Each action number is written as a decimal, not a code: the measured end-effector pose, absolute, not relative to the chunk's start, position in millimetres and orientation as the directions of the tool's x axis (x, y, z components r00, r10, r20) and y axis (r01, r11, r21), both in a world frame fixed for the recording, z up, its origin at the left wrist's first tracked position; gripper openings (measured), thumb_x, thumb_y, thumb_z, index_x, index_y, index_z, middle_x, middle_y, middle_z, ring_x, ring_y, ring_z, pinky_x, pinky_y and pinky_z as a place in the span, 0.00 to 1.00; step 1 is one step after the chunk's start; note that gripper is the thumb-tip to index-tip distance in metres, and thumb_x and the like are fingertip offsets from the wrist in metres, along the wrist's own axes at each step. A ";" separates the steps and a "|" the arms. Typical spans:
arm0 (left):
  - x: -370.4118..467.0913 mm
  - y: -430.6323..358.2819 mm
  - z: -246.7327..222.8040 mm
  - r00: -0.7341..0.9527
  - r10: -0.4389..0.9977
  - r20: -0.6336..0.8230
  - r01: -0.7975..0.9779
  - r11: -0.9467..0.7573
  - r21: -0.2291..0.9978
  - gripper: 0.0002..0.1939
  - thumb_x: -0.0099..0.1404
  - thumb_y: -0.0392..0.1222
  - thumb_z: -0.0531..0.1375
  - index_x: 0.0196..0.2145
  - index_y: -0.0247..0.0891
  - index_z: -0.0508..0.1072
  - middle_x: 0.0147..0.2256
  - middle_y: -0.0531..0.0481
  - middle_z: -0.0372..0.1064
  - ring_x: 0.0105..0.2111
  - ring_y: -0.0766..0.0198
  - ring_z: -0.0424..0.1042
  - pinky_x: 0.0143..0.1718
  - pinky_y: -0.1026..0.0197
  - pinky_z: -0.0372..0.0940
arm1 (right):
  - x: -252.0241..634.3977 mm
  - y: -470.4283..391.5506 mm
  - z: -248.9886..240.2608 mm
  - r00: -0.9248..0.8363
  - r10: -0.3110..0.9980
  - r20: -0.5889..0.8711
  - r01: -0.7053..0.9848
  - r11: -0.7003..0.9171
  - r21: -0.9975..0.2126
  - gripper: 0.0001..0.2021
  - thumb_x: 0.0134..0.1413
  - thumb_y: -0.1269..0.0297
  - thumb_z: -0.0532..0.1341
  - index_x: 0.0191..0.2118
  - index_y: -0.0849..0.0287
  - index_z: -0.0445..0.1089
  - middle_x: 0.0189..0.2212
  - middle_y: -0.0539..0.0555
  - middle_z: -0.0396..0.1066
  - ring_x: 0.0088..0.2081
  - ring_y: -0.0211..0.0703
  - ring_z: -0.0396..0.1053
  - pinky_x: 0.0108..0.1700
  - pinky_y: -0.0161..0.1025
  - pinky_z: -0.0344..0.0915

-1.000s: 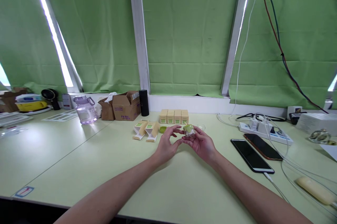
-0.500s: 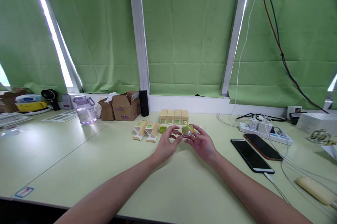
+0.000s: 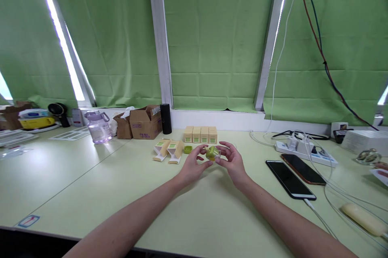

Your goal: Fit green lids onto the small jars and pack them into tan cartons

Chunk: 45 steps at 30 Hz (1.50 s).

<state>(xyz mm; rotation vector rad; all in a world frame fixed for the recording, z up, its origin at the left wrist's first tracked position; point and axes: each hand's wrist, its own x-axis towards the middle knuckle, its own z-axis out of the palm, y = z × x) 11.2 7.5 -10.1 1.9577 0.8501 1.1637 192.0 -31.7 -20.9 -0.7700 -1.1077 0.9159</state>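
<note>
Between my hands, just above the table, is a small clear jar with a green lid and a pale loop (image 3: 213, 153), tilted sideways. My left hand (image 3: 195, 166) has its fingertips at the lid side. My right hand (image 3: 233, 162) grips the clear end with thumb and fingers. To the left of my left hand lies a small green square piece (image 3: 188, 149). Two opened cartons (image 3: 175, 152) lie beside it with their flaps spread. A row of several small closed boxes (image 3: 200, 135) with green labels stands behind.
Two phones (image 3: 290, 179) lie at right, with a power strip (image 3: 306, 154) and white cables near them. Cardboard boxes (image 3: 145, 122), a black cylinder (image 3: 165, 118) and a purple jug (image 3: 98, 126) stand at back left. Another person's hand (image 3: 382, 166) shows at the right edge.
The jar has turned from upright onto its side, its green lid now facing left. My right fingers have shifted around the clear end. Another person's hand has appeared at the right edge.
</note>
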 end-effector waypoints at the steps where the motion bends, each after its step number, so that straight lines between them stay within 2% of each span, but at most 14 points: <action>1: 11.0 7.8 -9.6 0.388 0.805 0.449 0.169 -0.541 0.824 0.30 0.59 0.43 0.70 0.58 0.43 0.70 0.51 0.43 0.73 0.52 0.53 0.73 0.52 0.49 0.70 | 191.0 -32.8 -20.4 0.166 0.897 0.410 -0.192 0.437 -0.879 0.33 0.37 0.65 0.76 0.52 0.50 0.68 0.49 0.56 0.75 0.52 0.54 0.71 0.48 0.50 0.73; 8: 11.5 9.9 -8.5 0.422 0.793 0.439 0.050 -0.504 0.862 0.24 0.55 0.33 0.70 0.50 0.41 0.75 0.51 0.43 0.74 0.51 0.53 0.74 0.53 0.47 0.71 | 184.5 -38.6 -18.5 0.128 0.860 0.494 -0.061 0.504 -0.861 0.31 0.41 0.70 0.70 0.54 0.49 0.67 0.52 0.56 0.72 0.55 0.53 0.69 0.45 0.44 0.70; 15: 11.1 15.2 -12.2 0.387 0.795 0.467 -0.016 -0.501 0.865 0.24 0.55 0.33 0.68 0.50 0.40 0.73 0.53 0.44 0.72 0.52 0.54 0.74 0.57 0.46 0.71 | 193.2 -32.2 -22.7 0.182 0.847 0.500 0.000 0.509 -0.861 0.31 0.40 0.72 0.65 0.55 0.48 0.67 0.54 0.56 0.70 0.53 0.52 0.66 0.41 0.43 0.72; 19: 8.8 19.6 -16.5 0.394 0.777 0.491 0.061 -0.555 0.830 0.23 0.58 0.34 0.67 0.51 0.41 0.72 0.54 0.44 0.72 0.53 0.55 0.73 0.60 0.45 0.68 | 203.2 -22.9 -30.4 0.293 0.832 0.471 0.074 0.472 -0.879 0.30 0.39 0.72 0.63 0.53 0.50 0.69 0.49 0.56 0.71 0.51 0.54 0.67 0.38 0.44 0.71; 23: 4.2 21.3 -21.5 0.369 0.784 0.500 0.212 -0.594 0.776 0.23 0.59 0.37 0.68 0.52 0.42 0.74 0.52 0.44 0.73 0.52 0.52 0.72 0.59 0.42 0.66 | 211.3 -15.1 -37.1 0.352 0.819 0.454 0.099 0.450 -0.888 0.29 0.36 0.72 0.62 0.51 0.51 0.70 0.45 0.56 0.72 0.49 0.55 0.68 0.39 0.47 0.71; 27: 1.4 18.2 -22.6 0.406 0.746 0.527 0.315 -0.656 0.686 0.21 0.59 0.39 0.68 0.51 0.45 0.76 0.48 0.45 0.76 0.51 0.48 0.70 0.56 0.43 0.66 | 213.3 -12.7 -40.2 0.340 0.834 0.435 0.104 0.426 -0.899 0.29 0.37 0.71 0.61 0.52 0.52 0.69 0.45 0.56 0.73 0.50 0.56 0.68 0.39 0.48 0.71; 31: 2.1 15.2 -23.2 0.439 0.743 0.506 0.376 -0.663 0.647 0.20 0.59 0.40 0.68 0.51 0.45 0.77 0.46 0.46 0.76 0.53 0.45 0.69 0.55 0.44 0.65 | 211.9 -13.2 -41.0 0.317 0.847 0.428 0.112 0.415 -0.903 0.27 0.39 0.70 0.59 0.51 0.52 0.69 0.44 0.56 0.74 0.51 0.56 0.68 0.38 0.47 0.71; 39: 2.0 16.9 -27.6 0.460 0.710 0.533 0.408 -0.702 0.583 0.18 0.59 0.42 0.69 0.47 0.44 0.79 0.42 0.44 0.77 0.50 0.44 0.70 0.51 0.47 0.67 | 212.6 -10.6 -46.3 0.301 0.863 0.407 0.160 0.374 -0.913 0.25 0.40 0.68 0.59 0.50 0.52 0.69 0.42 0.55 0.75 0.48 0.54 0.70 0.36 0.45 0.71; 45: 3.4 8.6 -17.6 0.547 0.749 0.374 0.582 -0.661 0.473 0.13 0.64 0.45 0.65 0.45 0.40 0.77 0.45 0.42 0.75 0.53 0.45 0.67 0.52 0.50 0.64 | 212.7 -3.6 -58.1 0.263 0.891 0.370 0.189 0.328 -0.925 0.23 0.39 0.68 0.59 0.46 0.54 0.71 0.41 0.55 0.75 0.47 0.53 0.71 0.33 0.41 0.71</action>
